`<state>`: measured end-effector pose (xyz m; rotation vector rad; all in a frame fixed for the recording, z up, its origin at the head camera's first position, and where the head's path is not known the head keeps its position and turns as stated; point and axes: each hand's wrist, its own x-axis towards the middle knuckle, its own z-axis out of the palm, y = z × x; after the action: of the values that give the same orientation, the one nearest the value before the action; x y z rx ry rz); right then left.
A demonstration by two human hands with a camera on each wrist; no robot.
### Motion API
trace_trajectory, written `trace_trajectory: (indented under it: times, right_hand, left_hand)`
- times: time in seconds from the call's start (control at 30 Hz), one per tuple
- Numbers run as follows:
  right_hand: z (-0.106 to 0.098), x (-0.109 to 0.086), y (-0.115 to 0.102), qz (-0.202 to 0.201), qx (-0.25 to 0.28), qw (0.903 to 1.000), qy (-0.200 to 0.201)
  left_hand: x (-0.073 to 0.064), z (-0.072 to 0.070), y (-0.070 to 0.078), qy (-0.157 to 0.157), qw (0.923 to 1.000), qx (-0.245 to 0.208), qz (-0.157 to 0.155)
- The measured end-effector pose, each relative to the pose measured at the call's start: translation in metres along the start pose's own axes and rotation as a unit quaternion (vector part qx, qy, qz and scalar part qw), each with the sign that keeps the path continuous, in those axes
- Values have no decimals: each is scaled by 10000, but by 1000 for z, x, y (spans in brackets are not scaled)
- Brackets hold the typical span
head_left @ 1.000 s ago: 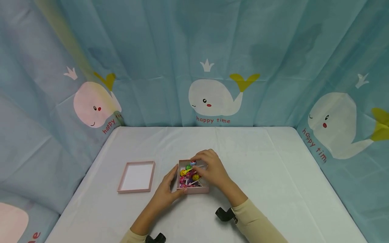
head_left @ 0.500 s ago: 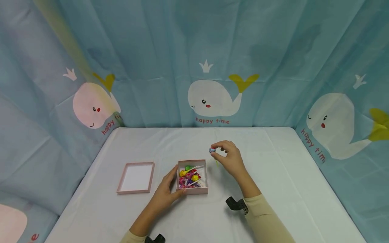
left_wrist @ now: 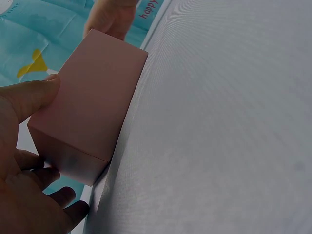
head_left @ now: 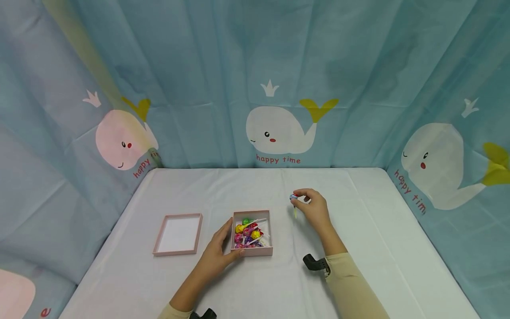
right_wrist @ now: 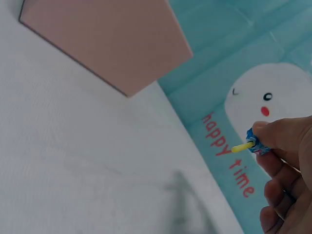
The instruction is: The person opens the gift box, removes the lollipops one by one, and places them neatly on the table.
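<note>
My right hand pinches a lollipop by its blue-wrapped head, between thumb and fingertips. Its yellow stick points down, above the table to the right of the box. The pink box stands with its top off and holds several lollipops in green, yellow, pink and purple wrappers. Around the box's near left corner my left hand keeps hold, thumb on the front wall and fingers along the left side.
To the left of the box lies a shallow pink box lid, its white inside facing up. A white cloth covers the table. Blue curtains with printed whales hang behind it and at both sides.
My right hand has come up out of the box with the blue-wrapped lollipop and moved right, away from it. My left hand stays at the box's corner.
</note>
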<state>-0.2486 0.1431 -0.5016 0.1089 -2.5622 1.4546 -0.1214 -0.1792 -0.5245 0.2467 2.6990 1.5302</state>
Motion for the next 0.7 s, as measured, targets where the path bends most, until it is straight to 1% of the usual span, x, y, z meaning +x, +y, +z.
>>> trace_trajectory:
  times: [0.17,0.37,0.53,0.7]
  right_hand:
    - [2,2,13,317,108,9994,-104]
    - [5,3,25,519,49,9982,-280]
    - [9,2,31,508,-259,9978,-342]
    - [11,2,34,334,-537,9974,-333]
  left_hand:
    - [1,0,-1,-18,10000,-5,-35]
    - [0,-1,0,-46,10000,-28,-83]
    - [0,-1,0,-52,9999,-35,-91]
    - [1,0,-1,-29,10000,9,-60]
